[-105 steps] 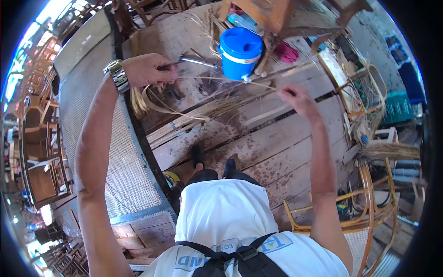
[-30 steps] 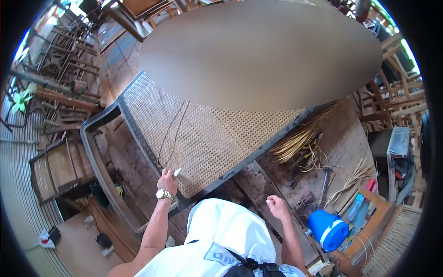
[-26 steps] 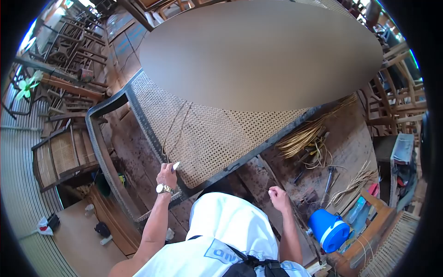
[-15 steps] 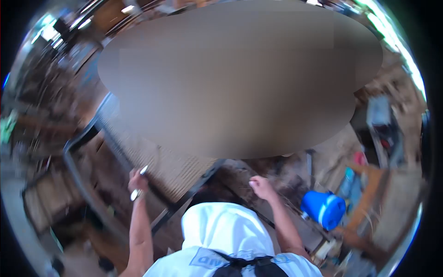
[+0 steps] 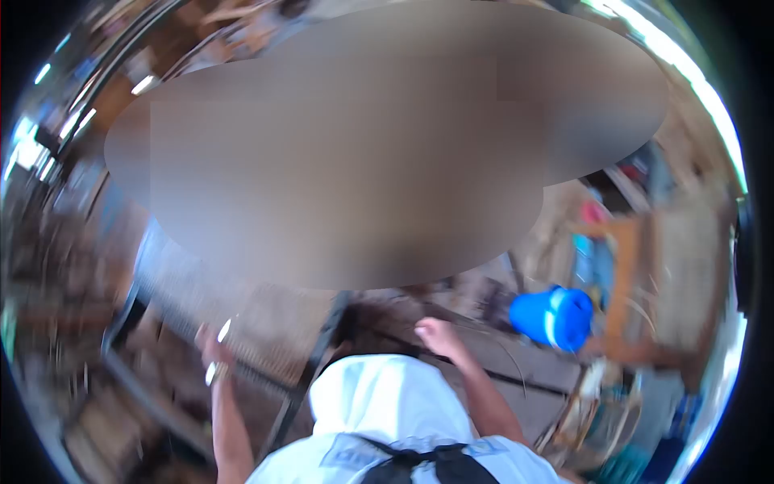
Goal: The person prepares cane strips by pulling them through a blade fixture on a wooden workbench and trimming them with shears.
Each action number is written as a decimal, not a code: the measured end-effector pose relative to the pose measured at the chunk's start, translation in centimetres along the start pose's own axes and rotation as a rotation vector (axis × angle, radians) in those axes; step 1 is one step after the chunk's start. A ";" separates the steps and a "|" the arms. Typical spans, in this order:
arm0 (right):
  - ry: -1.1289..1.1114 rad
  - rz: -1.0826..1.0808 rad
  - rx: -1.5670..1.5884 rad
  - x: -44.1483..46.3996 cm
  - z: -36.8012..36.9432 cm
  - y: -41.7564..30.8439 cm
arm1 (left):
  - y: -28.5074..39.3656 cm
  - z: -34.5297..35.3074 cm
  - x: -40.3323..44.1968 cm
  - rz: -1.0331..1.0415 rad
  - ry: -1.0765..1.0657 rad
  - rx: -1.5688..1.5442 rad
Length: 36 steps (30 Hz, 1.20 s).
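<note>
Left hand [image 5: 211, 347]: farther from the near corner of the woven panel [image 5: 282, 331] than earlier; closed around what looks like a blade [image 5: 225, 328], tip outward, likely sparing the fingers.
Right hand [image 5: 438, 332]: curled closed; cannot tell whether it grips anything.
Woven panel: beside the left hand.
Blue jug [image 5: 552, 319]: right side, perhaps placed clear.

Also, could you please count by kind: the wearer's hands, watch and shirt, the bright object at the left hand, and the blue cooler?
Hands: 2 (left hand, right hand)
Watch: 1
White shirt: 1
Bright object, blurred: 1
Blue cooler: 1
Total: 6
</note>
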State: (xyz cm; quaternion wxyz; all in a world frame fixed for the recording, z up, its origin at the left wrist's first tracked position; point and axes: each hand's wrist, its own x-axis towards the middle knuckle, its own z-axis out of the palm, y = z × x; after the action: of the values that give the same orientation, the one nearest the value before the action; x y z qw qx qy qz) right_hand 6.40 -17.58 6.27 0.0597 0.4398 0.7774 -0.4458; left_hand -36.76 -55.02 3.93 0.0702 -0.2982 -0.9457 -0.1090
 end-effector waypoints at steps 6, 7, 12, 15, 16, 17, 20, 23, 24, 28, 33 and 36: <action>-0.116 0.098 0.031 -1.7 0.4 0.5 | 5.8 -4.4 0.3 -0.279 -0.058 -0.070; -0.135 0.109 0.008 -1.9 0.4 0.6 | 6.4 -5.1 0.3 -0.233 -0.006 -0.101; -0.189 -0.003 -0.077 -0.5 0.0 -2.4 | 10.2 -3.8 -0.5 -0.228 -0.151 -0.395; -0.216 -0.062 -0.008 1.3 0.1 -6.9 | 17.3 -1.7 -1.5 -0.383 -0.253 -0.889; -0.186 -0.121 0.081 1.7 0.5 -8.3 | 20.5 -1.8 -1.8 -0.416 -0.257 -1.104; -0.156 -0.177 0.169 2.1 0.9 -9.8 | 22.9 -1.7 -1.7 -0.414 -0.350 -1.230; -0.110 -0.404 0.159 2.1 0.1 -15.1 | 27.6 -2.6 -1.1 -0.511 -0.671 -1.606; -0.012 -0.510 0.284 2.0 0.1 -16.7 | 31.9 -2.7 -0.4 -0.699 -0.956 -1.917; -0.013 -0.417 0.349 1.9 0.0 -16.7 | 33.1 -3.5 -0.2 -0.685 -0.984 -1.900; 0.062 -0.360 0.600 2.4 0.9 -13.4 | 34.8 -4.9 1.0 -0.596 -1.213 -1.872; 0.123 -0.211 0.810 1.5 1.1 -13.6 | 35.3 -3.3 0.8 -0.517 -1.335 -1.830; 0.240 -0.193 0.679 0.6 0.7 -14.0 | 35.6 -4.2 0.9 -0.522 -1.266 -1.754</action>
State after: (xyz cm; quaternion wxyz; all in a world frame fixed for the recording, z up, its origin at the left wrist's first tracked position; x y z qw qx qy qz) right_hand -4.52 -20.71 14.54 -0.2234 0.4081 0.6246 -0.6273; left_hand -16.61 -27.13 14.01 -0.6851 -0.0380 -0.4400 -0.5793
